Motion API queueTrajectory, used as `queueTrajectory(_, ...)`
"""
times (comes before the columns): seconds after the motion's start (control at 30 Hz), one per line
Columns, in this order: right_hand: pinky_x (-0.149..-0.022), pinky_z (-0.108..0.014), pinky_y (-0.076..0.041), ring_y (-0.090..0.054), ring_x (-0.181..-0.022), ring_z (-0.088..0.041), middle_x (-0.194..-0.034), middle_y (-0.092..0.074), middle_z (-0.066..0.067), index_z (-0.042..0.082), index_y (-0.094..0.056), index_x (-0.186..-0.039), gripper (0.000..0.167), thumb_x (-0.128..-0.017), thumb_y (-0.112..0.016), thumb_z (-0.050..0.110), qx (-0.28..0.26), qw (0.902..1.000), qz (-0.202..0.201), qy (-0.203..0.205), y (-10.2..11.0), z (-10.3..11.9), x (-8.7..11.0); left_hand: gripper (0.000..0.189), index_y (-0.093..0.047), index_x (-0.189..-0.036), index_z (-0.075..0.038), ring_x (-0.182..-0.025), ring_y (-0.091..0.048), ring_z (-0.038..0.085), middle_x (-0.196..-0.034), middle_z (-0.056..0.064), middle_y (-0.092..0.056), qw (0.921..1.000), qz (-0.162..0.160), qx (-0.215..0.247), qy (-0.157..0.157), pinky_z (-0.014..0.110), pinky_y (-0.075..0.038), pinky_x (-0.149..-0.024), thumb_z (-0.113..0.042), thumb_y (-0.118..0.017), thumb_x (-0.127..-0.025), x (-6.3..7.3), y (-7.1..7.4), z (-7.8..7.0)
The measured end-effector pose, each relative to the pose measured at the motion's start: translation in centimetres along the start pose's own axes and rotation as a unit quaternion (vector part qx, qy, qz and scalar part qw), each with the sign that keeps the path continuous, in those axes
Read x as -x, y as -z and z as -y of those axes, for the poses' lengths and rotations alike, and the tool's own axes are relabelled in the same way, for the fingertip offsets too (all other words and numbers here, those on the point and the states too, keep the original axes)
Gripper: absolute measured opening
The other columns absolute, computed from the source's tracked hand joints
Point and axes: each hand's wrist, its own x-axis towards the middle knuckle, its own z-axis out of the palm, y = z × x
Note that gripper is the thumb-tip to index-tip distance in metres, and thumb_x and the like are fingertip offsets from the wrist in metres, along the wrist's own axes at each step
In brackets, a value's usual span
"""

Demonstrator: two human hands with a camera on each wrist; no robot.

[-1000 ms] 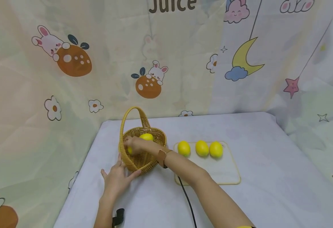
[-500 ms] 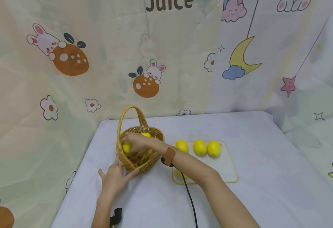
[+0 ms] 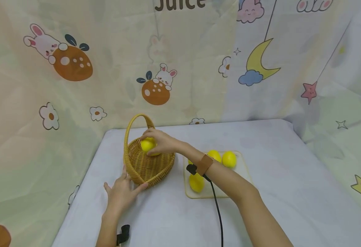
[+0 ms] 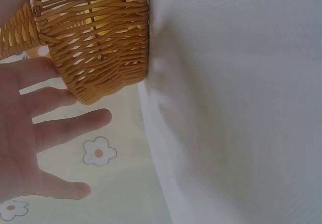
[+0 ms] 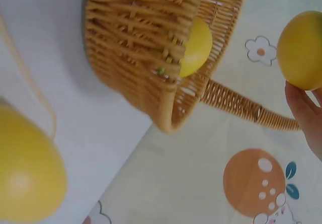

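Note:
My right hand (image 3: 161, 141) grips a yellow lemon (image 3: 147, 145) above the wicker basket (image 3: 149, 170). In the right wrist view the held lemon (image 5: 302, 50) hangs clear of the rim, and another lemon (image 5: 197, 48) lies inside the basket. That second one is mostly hidden by the hand in the head view. My left hand (image 3: 121, 192) rests against the basket's near left side, fingers spread. The left wrist view shows its fingertips (image 4: 65, 97) touching the woven wall.
A white board with a yellow edge (image 3: 218, 196) lies right of the basket. It bears several lemons (image 3: 196, 182), one mostly behind my right forearm. The tall basket handle (image 3: 126, 144) arches on the left. A black cable (image 3: 218, 212) trails from my right wrist.
My right hand has lifted the lemon from the basket's left inside, moving up and slightly right. A lemon at the board's near left has come into view. My left hand stays at the basket.

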Motion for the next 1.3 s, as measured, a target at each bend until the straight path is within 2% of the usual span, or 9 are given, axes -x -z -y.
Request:
queueTrajectory(0.23, -0.106, -0.029, -0.042, -0.048, -0.129, -0.022, -0.138, -0.053, -0.009, 0.005, -0.061, -0.132, 0.053, -0.084, -0.082, 0.011, -0.022, 0.999, -0.039, -0.002, 1.8, -0.8, 2.7, 0.089, -0.045, -0.15, -0.009, -0.128, -0.046, 0.055, -0.158, 0.025, -0.02, 1.0, 0.008, 0.002, 0.005, 0.088, -0.001, -0.094, -0.066, -0.065, -0.085, 0.1, 0.1, -0.1)
queueTrajectory(0.43, -0.11, -0.036, -0.039, -0.047, -0.131, -0.024, -0.139, -0.052, -0.011, 0.003, -0.06, -0.131, 0.053, -0.083, -0.082, 0.01, -0.043, 0.9967, -0.07, 0.001, 3.2, -1.5, 5.1, 0.09, -0.044, -0.151, -0.009, -0.128, -0.045, 0.055, -0.158, 0.025, -0.021, 1.0, 0.001, -0.002, 0.001, 0.089, -0.003, -0.094, -0.066, -0.066, -0.085, 0.1, 0.0, -0.1)
queueTrajectory(0.7, -0.108, -0.038, -0.042, -0.048, -0.128, -0.022, -0.137, -0.055, -0.009, 0.005, -0.062, -0.129, 0.053, -0.082, -0.084, 0.012, -0.044, 0.9944, -0.096, 0.003, 4.5, -2.4, 8.1, 0.086, -0.048, -0.148, -0.008, -0.126, -0.047, 0.056, -0.158, 0.026, -0.021, 1.0, -0.004, 0.008, -0.004, 0.089, 0.0, -0.094, -0.064, -0.068, -0.084, 0.1, -0.2, -0.1)
queueTrajectory(1.07, -0.11, -0.046, -0.039, -0.047, -0.13, -0.026, -0.138, -0.054, -0.01, 0.005, -0.063, -0.128, 0.053, -0.079, -0.085, 0.008, -0.042, 0.9909, -0.126, -0.023, 5.5, -3.1, 12.5, 0.087, -0.045, -0.149, -0.007, -0.127, -0.046, 0.056, -0.159, 0.026, -0.02, 1.0, -0.002, 0.001, -0.007, 0.089, -0.002, -0.093, -0.061, -0.069, -0.085, -0.1, -0.2, 0.0)
queueTrajectory(1.3, -0.111, -0.051, -0.037, -0.047, -0.131, -0.029, -0.139, -0.054, -0.01, 0.007, -0.064, -0.128, 0.052, -0.08, -0.085, 0.009, -0.038, 0.9907, -0.125, -0.039, 5.0, -3.5, 15.6, 0.086, -0.049, -0.146, -0.006, -0.127, -0.045, 0.056, -0.159, 0.025, -0.02, 0.9999, 0.001, 0.013, -0.007, 0.089, 0.001, -0.092, -0.062, -0.069, -0.085, 0.1, 0.1, -0.1)
